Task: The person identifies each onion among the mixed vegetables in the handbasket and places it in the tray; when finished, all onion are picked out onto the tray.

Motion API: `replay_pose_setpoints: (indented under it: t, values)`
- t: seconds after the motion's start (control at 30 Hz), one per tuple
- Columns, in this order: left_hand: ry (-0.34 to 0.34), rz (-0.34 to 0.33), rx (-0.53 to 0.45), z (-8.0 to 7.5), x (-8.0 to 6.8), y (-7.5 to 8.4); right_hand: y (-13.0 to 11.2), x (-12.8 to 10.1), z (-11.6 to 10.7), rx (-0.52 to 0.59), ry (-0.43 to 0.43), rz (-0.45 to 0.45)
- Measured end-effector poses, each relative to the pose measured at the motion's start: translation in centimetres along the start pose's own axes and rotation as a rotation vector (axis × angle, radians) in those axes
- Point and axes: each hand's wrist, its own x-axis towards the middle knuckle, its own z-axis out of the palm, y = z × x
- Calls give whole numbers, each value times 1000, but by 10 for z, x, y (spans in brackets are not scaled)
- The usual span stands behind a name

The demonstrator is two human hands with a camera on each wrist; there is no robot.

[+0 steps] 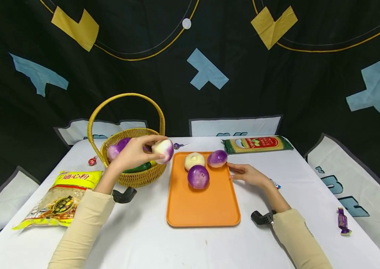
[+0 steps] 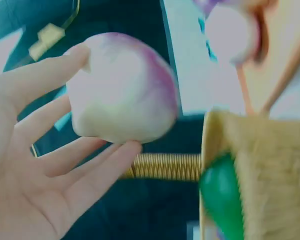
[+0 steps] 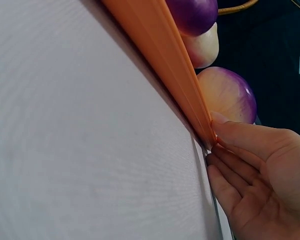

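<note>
My left hand [image 1: 137, 149] holds a round purple-and-white vegetable [image 1: 164, 151] in front of the wicker basket [image 1: 139, 179]. In the left wrist view, thumb and fingertips pinch this vegetable [image 2: 125, 90] from opposite sides. My right hand [image 1: 248, 175] grips the orange tray [image 1: 203, 209] by its right edge near the far corner, with the thumb on the rim [image 3: 202, 112] and the other fingers lower, outside it. On the tray's far half sit a purple vegetable [image 1: 198, 176], a whitish one [image 1: 194, 160] and a purple-topped one [image 1: 217, 158], the last nearest my right hand.
Inside the basket lie more purple vegetables [image 1: 113, 151] and a green one [image 1: 138, 168]; its tall handle [image 1: 126, 95] arches above. A macaroni bag [image 1: 62, 201] lies left, a green-and-red packet [image 1: 258, 144] far right. Wrapped sweets include a red one [image 1: 92, 161] and a purple one [image 1: 343, 222].
</note>
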Motion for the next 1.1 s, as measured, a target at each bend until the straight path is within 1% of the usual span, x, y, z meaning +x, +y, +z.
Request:
replay_pose_setpoints:
  t: [0.07,0.1,0.23,0.4,0.53,0.67,0.8,0.9,1.1]
  values:
    - [-18,41,4,12,-5,7,1,0,1,-7,0,-6]
    - [-27,51,3,17,-7,10,1,0,1,-12,0,-10]
    - [-73,55,-33,39,-9,13,1,1,1,-21,3,-26]
    - [-123,84,-56,68,-2,6,2,0,-1,-3,0,-36]
    - [-125,101,-77,84,4,-1,1,0,-2,2,0,-45]
    - [-128,97,-87,96,8,-4,0,-1,-3,16,8,-26]
    - [-149,93,-92,105,7,-5,0,-2,-3,23,3,-23]
    - [-157,89,-82,109,7,-7,1,0,-3,18,-4,-36]
    - [-146,71,-39,113,5,-9,1,0,-3,17,-5,-40]
